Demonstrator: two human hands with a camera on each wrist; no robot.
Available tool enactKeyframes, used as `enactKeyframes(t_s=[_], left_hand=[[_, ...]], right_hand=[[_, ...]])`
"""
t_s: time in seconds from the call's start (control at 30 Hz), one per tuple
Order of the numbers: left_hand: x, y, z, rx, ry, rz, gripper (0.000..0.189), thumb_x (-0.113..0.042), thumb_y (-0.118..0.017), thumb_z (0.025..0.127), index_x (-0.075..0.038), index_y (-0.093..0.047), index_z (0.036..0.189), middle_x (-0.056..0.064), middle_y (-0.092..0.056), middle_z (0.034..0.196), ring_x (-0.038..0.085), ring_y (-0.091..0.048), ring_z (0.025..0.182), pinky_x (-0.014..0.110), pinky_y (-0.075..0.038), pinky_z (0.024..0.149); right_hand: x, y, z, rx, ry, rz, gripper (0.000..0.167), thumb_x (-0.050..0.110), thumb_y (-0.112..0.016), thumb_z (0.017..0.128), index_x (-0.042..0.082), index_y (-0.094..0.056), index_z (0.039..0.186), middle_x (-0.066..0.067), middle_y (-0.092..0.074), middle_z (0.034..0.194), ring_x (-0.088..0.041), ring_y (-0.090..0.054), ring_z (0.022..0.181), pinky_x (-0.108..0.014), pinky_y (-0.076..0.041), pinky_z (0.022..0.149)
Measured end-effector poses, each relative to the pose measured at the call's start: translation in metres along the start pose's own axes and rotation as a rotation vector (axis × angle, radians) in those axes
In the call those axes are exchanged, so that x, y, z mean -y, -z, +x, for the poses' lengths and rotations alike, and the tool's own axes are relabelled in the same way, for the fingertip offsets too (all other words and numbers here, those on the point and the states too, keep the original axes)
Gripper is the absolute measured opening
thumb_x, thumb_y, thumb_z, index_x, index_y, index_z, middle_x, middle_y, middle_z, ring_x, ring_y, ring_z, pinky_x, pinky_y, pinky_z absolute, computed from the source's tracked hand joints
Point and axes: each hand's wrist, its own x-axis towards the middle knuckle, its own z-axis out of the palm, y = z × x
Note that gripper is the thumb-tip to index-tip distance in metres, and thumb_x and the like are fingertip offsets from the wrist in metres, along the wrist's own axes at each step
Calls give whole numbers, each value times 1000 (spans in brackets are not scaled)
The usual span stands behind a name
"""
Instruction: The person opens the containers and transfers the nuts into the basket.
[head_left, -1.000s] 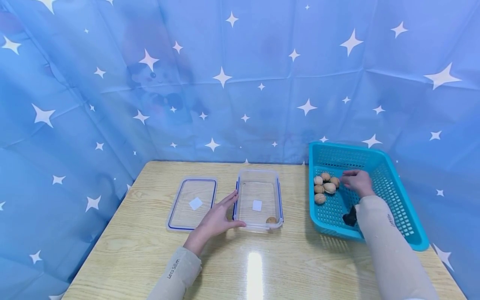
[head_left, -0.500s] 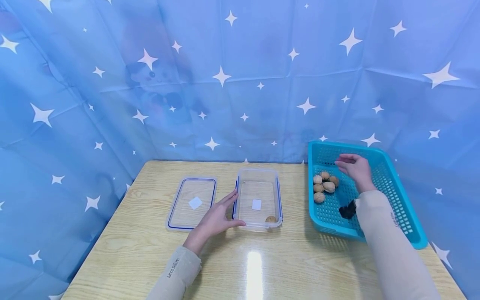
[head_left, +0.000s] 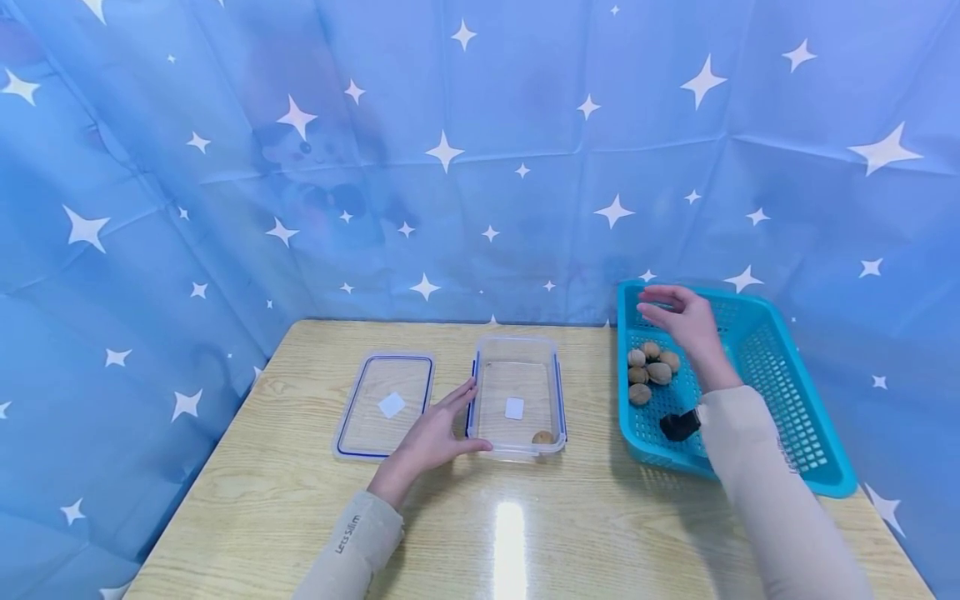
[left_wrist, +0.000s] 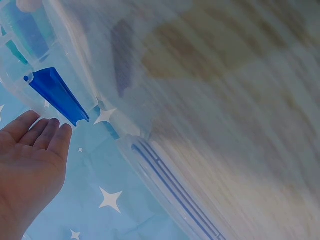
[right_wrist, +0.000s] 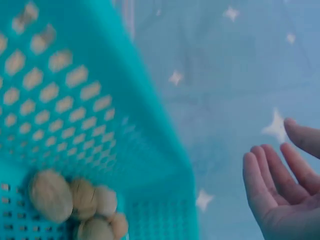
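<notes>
A clear plastic food box (head_left: 517, 350) with blue-edged sides holds one walnut (head_left: 543, 437) in its near right corner. My left hand (head_left: 435, 437) rests against the box's left side, thumb at the near corner. In the left wrist view its straight fingers lie beside a blue latch (left_wrist: 59, 96). A turquoise basket (head_left: 776, 350) holds several walnuts (head_left: 659, 373) clustered along its left side. My right hand (head_left: 686, 325) is raised over the far left part of the basket. The right wrist view shows its fingers loosely bent, thumb apart, with nothing seen between them.
The box's lid (head_left: 375, 417), clear with a blue seal, lies flat left of the box and partly behind my left hand. The wooden table (head_left: 450, 533) ends at a blue star-patterned curtain (head_left: 525, 208). A black device (head_left: 679, 426) sits at the right wrist.
My right hand has risen from beside the walnuts and moved left and away over the basket's far side. The left hand, box and lid have stayed put.
</notes>
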Motion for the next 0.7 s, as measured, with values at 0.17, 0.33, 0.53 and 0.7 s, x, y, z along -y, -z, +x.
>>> enactKeyframes(t_s=[0.17,0.33,0.53,0.7], left_hand=[[0,1,0,1,-1,-4,98,-55,-78,79,-16,-33,156,-5,-20,168,32,-30,151,53,-36,119],[-1,0,0,0,-1,-3,98,-55,-78,79,-15,-33,156,-6,-21,168,32,-30,151,53,-37,118],[-1,0,0,0,3,2,98,-56,-78,78,-15,-34,156,-4,-21,168,32,-30,151,54,-36,118],[-1,0,0,-1,3,7,99,-56,-78,78,-15,-34,156,-5,-21,167,32,-30,151,54,-36,119]], right_hand=[[17,-16,-13,42,62,-8,61,46,-58,98,13,-46,147,-14,-52,148,-4,-54,118,-47,-48,109],[28,-37,-27,76,127,-4,51,40,-59,99,14,-52,142,-14,-56,144,-1,-57,112,-45,-50,106],[31,-62,-39,154,190,15,45,32,-62,100,7,-57,137,-16,-60,137,6,-60,103,-18,-54,91],[28,-84,-46,245,191,69,39,25,-62,100,6,-59,133,-19,-60,136,-10,-64,111,-16,-55,91]])
